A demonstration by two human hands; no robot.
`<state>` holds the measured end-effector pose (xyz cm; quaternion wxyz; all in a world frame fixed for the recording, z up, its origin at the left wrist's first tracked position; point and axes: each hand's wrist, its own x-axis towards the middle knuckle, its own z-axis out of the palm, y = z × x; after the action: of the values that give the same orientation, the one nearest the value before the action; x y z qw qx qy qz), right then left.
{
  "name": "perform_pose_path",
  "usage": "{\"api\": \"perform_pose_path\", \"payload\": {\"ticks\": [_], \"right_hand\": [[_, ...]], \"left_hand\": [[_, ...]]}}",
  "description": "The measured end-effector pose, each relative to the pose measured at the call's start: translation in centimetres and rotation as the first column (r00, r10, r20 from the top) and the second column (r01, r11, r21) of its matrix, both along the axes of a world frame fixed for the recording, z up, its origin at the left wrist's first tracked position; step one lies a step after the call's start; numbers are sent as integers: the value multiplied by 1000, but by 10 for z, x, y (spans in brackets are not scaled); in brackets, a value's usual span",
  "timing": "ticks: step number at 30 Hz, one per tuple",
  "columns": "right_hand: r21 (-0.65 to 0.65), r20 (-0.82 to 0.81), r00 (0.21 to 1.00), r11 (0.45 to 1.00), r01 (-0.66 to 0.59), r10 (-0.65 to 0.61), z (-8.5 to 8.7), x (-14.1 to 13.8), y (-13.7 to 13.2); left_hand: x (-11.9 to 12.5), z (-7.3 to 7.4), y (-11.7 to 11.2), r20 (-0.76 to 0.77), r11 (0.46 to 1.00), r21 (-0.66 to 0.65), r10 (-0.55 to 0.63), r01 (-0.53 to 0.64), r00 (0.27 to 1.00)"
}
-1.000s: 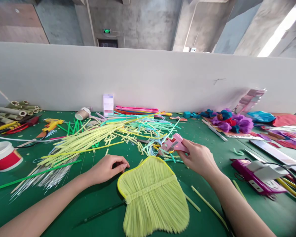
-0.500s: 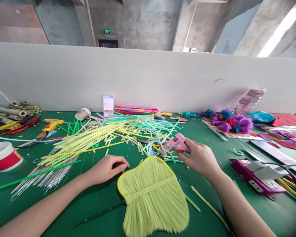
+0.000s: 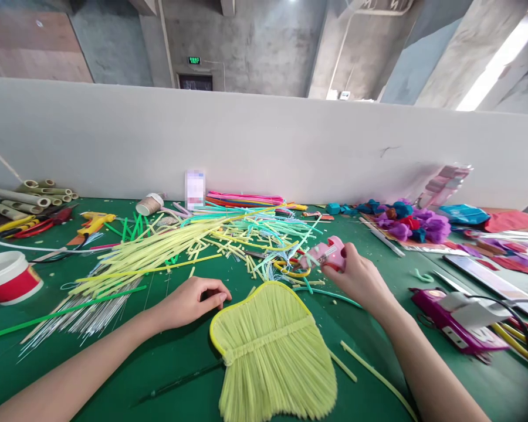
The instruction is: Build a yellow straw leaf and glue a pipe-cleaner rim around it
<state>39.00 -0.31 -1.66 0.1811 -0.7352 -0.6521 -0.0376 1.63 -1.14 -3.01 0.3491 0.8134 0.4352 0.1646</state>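
My right hand (image 3: 365, 278) grips a pink glue gun (image 3: 328, 253) above the scraps on the table, its front end pointing left. My left hand (image 3: 198, 299) rests on the green table, fingers curled and thumb tip against the fingertips, with nothing visible in it. Just right of that hand lies a fan-shaped piece of yellow-green pipe cleaners (image 3: 277, 351), with a brighter yellow rim along its upper edge. A thin dark green stem (image 3: 180, 384) extends from its left side. Yellow-handled scissors (image 3: 293, 269) lie partly hidden near the glue gun.
Yellow-green pipe cleaners (image 3: 158, 246) and cut bits cover the middle. At left are a paper cup (image 3: 11, 278), a yellow glue gun (image 3: 94, 224) and bamboo tubes (image 3: 26, 199). A purple power strip (image 3: 453, 328) with cords sits at right, near a phone (image 3: 497, 281).
My right hand has shifted slightly right with the glue gun, whose front end has swung up off the scraps, uncovering the scissors. My left hand and the yellow-green piece stay put.
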Motion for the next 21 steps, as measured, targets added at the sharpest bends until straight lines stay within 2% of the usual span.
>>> {"api": "perform_pose_path", "payload": {"ticks": [2,4,6,7,8,9,11,15,18,21], "right_hand": [[-5,-53,996,997,75,-75,-7,7,5],[-42,-36,990,990,137,-138,-12,13,9],[-94,12,979,974,205,-205,-13,18,12],[-116,34,971,965,237,-235,-13,20,13],[-135,50,964,954,267,-262,-12,22,14],[-146,60,956,945,293,-287,-11,24,14],[-156,70,943,930,333,-326,-9,28,15],[-165,78,922,907,388,-380,-8,40,16],[-173,83,905,888,425,-417,-9,49,17],[-195,92,885,864,465,-456,-11,55,19]], "left_hand": [[3,8,-8,-2,996,83,40,-40,999],[11,16,-25,-13,962,270,52,-47,999],[25,18,-48,-63,899,426,-85,104,994],[33,15,-60,-92,837,508,-181,203,979],[43,11,-70,-105,739,612,-276,281,955],[53,5,-79,-112,647,697,-330,311,937],[74,-9,-89,-156,549,766,-345,334,926],[104,-33,-88,-192,483,812,-312,329,931],[113,-43,-85,-283,382,842,-292,382,914],[112,-45,-85,-322,266,882,-262,389,910]]}}
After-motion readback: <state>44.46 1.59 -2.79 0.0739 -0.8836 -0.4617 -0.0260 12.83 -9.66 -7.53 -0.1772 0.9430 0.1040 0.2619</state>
